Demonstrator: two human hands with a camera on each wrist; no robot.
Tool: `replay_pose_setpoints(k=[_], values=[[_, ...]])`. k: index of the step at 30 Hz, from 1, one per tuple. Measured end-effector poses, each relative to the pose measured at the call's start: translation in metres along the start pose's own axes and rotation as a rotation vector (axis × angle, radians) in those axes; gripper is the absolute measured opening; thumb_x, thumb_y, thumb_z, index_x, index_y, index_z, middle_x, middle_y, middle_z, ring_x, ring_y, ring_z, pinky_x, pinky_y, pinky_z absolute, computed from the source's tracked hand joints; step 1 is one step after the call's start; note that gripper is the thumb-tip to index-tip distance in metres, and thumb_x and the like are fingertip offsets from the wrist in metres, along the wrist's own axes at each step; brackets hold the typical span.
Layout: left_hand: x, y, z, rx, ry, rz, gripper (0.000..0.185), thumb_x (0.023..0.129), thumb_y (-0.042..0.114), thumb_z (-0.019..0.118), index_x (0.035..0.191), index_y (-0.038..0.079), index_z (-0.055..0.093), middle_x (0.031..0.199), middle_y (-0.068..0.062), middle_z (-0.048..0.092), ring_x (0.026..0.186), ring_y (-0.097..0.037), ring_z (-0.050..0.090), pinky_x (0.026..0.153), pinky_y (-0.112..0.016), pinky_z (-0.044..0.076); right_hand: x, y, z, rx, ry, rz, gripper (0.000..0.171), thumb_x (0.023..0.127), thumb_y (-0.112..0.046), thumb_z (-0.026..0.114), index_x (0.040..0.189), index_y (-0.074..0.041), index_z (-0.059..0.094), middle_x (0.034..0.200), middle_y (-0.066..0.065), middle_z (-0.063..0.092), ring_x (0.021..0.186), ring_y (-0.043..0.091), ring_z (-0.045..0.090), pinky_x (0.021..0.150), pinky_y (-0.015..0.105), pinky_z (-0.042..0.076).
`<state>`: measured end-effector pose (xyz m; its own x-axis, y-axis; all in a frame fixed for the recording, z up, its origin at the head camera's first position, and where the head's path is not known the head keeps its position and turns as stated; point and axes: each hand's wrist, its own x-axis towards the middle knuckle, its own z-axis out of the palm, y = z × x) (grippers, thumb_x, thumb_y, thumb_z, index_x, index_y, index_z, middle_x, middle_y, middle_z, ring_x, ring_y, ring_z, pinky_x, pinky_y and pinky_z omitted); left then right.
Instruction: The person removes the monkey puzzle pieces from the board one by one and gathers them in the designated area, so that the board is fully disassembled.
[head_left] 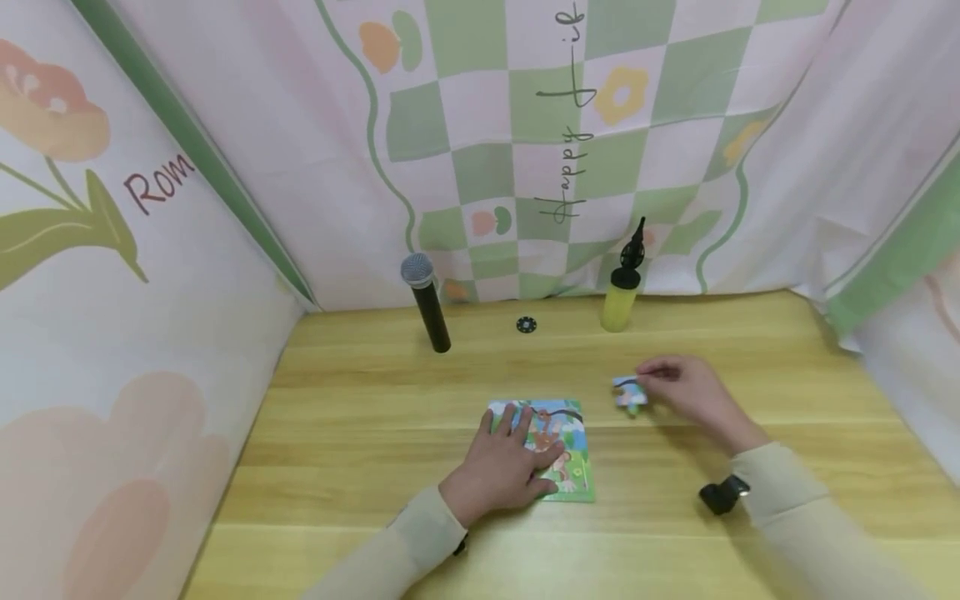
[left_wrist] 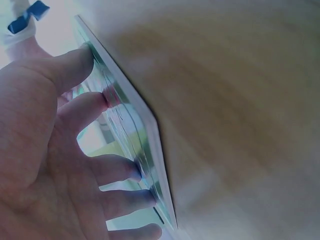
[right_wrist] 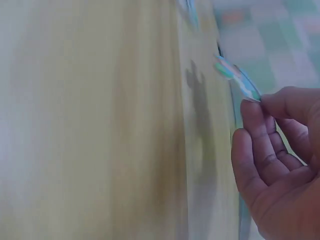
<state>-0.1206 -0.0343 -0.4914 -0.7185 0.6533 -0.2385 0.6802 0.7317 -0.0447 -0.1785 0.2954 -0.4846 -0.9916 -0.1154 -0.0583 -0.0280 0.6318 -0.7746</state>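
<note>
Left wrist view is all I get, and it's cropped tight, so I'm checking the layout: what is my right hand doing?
Observer: The right hand pinches a loose puzzle piece, to the right of the puzzle board.
Operator: Is that piece lying on the table?
Observer: The right wrist view shows it lifted above the table, its shadow below.
Operator: Anything beyond the board?
Observer: A microphone and a yellow hand pump stand near the backdrop, with a small black disc between them.
</note>
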Motion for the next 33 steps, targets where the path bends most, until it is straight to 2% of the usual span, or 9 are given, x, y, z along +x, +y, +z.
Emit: replay_pose_setpoints(k=[3,6,12,15,19,24,27,33], values=[[0.000,-0.001,0.000,-0.006,-0.005,0.001,0.062,0.099,0.070,0.036,0.157,0.049,0.027,0.165,-0.019,0.020,0.149,-0.044,0.016,0.116,-0.064,0.019,-0.003,0.021,-0.027,-0.077,0.023,0.034,0.040,0.100,-0.034,0.067,0.122,-0.001,0.069,0.113,0.017,0.072,0.100,0.029,0.066,0.083,0.036,0.051],[0.000,-0.001,-0.001,-0.011,-0.011,-0.002,0.062,0.099,0.070,0.036,0.157,0.048,0.027,0.165,-0.019,0.019,0.150,-0.044,0.015,0.116,-0.063,0.018,-0.006,0.036,-0.045,-0.129,0.020,0.047,0.042,0.101,-0.036,0.065,0.123,0.000,0.069,0.114,0.019,0.071,0.101,0.030,0.066,0.081,0.032,0.049],[-0.001,0.000,-0.003,-0.018,0.001,0.003,0.063,0.098,0.070,0.038,0.156,0.048,0.028,0.164,-0.019,0.020,0.149,-0.043,0.017,0.116,-0.063,0.020,-0.013,0.051,-0.060,-0.172,0.011,0.029,0.038,0.100,-0.032,0.067,0.118,0.002,0.071,0.107,0.016,0.073,0.099,0.029,0.066,0.076,0.024,0.048],[-0.001,0.000,-0.002,-0.022,0.010,0.009,0.063,0.098,0.071,0.038,0.156,0.048,0.029,0.164,-0.019,0.021,0.149,-0.043,0.018,0.116,-0.062,0.022,-0.016,0.055,-0.061,-0.180,0.012,0.034,0.037,0.101,-0.030,0.066,0.116,0.003,0.070,0.102,0.013,0.074,0.095,0.028,0.066,0.075,0.026,0.049],[-0.001,0.001,-0.001,-0.024,0.015,0.009,0.063,0.097,0.071,0.038,0.156,0.048,0.029,0.164,-0.019,0.022,0.149,-0.043,0.018,0.116,-0.062,0.022,-0.018,0.054,-0.058,-0.181,0.043,0.033,0.034,0.101,-0.027,0.065,0.114,0.003,0.069,0.104,0.017,0.072,0.095,0.032,0.066,0.074,0.031,0.051],[-0.001,0.000,0.002,-0.036,0.032,0.006,0.063,0.098,0.070,0.039,0.156,0.047,0.031,0.164,-0.020,0.021,0.149,-0.045,0.017,0.116,-0.062,0.020,-0.017,0.043,-0.044,-0.184,0.096,-0.030,0.028,0.101,-0.025,0.065,0.111,0.001,0.071,0.104,0.018,0.072,0.094,0.035,0.067,0.071,0.034,0.053],[-0.002,-0.002,0.006,-0.049,0.054,0.001,0.062,0.099,0.069,0.038,0.156,0.046,0.032,0.164,-0.018,0.020,0.149,-0.045,0.016,0.117,-0.062,0.018,-0.015,0.027,-0.031,-0.183,0.058,-0.088,0.026,0.101,-0.024,0.065,0.112,-0.001,0.071,0.103,0.014,0.072,0.090,0.029,0.068,0.070,0.033,0.054],[-0.006,-0.004,0.011,-0.052,0.131,-0.001,0.064,0.100,0.070,0.031,0.157,0.041,0.034,0.164,-0.017,0.021,0.149,-0.047,0.015,0.116,-0.063,0.017,-0.012,-0.014,0.005,-0.133,-0.078,-0.167,0.021,0.100,-0.021,0.067,0.113,-0.005,0.072,0.104,0.006,0.071,0.086,0.018,0.066,0.072,0.032,0.056]])
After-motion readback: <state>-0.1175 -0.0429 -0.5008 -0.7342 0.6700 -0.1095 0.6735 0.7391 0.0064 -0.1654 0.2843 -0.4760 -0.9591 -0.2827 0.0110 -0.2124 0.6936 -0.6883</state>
